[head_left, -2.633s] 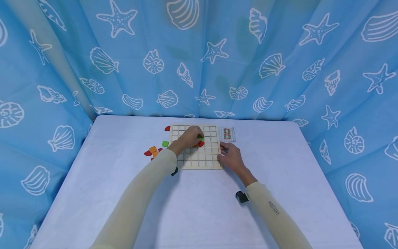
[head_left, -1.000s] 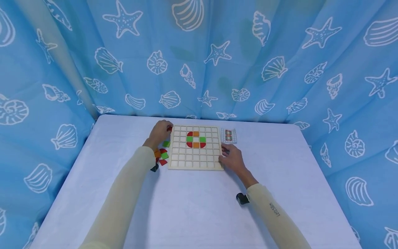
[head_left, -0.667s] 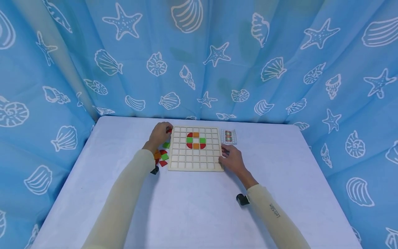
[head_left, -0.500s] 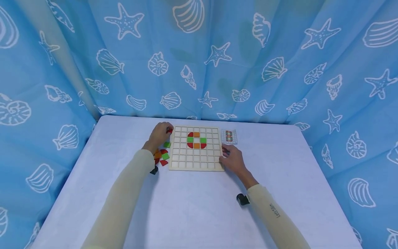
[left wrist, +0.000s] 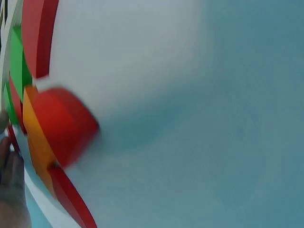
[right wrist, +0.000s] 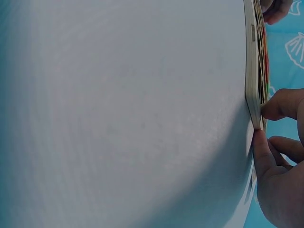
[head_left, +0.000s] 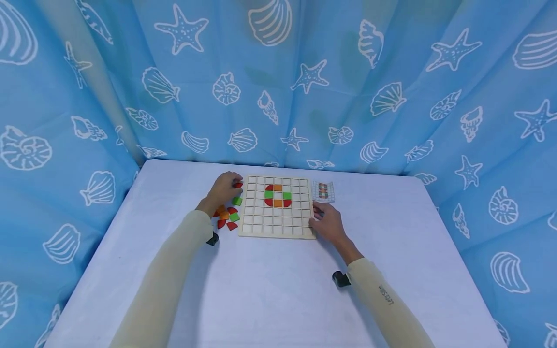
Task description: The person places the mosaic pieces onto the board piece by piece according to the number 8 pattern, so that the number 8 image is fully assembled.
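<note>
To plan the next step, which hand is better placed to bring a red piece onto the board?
Probably the left hand: it is at a red piece, while the right hand grips the board across from it.

We see a gridded cream board (head_left: 278, 220), tiles (head_left: 277, 203) in red, orange and green, a gridded white card (head_left: 323, 191) marked red and green, a white table (head_left: 270, 290), cream sleeves (head_left: 383, 299), and a blue curtain (head_left: 270, 72) printed with white shells and starfish.
</note>
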Demonstrator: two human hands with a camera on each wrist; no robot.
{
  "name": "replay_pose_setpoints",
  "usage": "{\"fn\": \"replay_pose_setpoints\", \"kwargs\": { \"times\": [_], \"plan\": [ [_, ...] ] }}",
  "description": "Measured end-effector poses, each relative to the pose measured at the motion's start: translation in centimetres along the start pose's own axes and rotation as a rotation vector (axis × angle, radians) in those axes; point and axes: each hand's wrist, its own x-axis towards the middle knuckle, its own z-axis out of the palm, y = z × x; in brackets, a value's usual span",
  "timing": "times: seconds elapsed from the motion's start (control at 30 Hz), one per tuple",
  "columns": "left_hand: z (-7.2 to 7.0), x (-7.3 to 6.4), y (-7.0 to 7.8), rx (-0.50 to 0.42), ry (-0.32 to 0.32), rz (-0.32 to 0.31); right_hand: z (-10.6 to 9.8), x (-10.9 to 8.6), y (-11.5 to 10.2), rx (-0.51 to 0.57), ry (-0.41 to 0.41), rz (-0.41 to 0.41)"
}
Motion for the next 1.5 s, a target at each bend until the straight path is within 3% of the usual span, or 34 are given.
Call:
{"fn": "replay_pose_setpoints", "kwargs": {
  "times": [0.13, 0.27, 0.53, 0.73, 1.5],
  "plan": [
    [0.39, 0.21, 0.42, 0.05, 0.027, -0.033, 0.23, -0.02, 0.14, 0.005, 0.002, 0.006],
    [0.41, 0.33, 0.41, 0.038, 0.007, -0.048, 0.32, -0.06, 0.2, -0.004, 0.001, 0.007],
    [-0.16, 0.12, -0.1, 0.098, -0.021, 0.021, -0.06, 0.07, 0.1, -0.014, -0.004, 0.007],
    [-0.35, 0.15, 0.09, 0.082, -0.039, 0.043, -0.28, 0.13, 0.06, -0.024, -0.002, 0.002],
    [-0.05, 0.14, 0.03, 0.089, -0.036, 0.038, 0.06, 0.02, 0.26, 0.0, 0.0, 0.014]
  ]
}}
